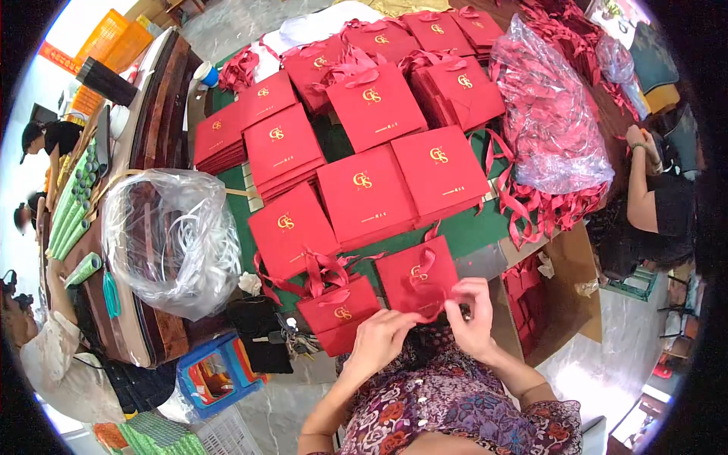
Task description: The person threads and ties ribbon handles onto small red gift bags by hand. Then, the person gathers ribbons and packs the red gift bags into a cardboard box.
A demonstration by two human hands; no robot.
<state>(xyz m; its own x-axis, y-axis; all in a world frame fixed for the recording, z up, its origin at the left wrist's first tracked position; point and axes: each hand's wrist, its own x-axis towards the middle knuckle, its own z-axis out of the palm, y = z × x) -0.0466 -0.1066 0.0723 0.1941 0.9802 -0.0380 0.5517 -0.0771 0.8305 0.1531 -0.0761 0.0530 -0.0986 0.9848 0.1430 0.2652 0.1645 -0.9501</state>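
Observation:
Just below a red paper gift bag (396, 274) with a gold logo, both hands hold a red ribbon (425, 262) that loops up over the bag's face. My left hand (381, 340) is closed, its fingertips pinching the ribbon's lower part. Opposite it, my right hand (472, 318) is closed too, thumb and fingers together on the ribbon near its end. To the left lies another red bag (339, 312), its ribbon handles bunched at the top. Stacks of red bags (364, 189) spread beyond on the green table surface (455, 235).
A clear plastic bag packed with red ribbons (546, 114) sits on the right. On the left is a clear bag of white straps (178, 243). An open cardboard box (565, 303) holding red bags stands right of my lap. People (652, 189) sit nearby.

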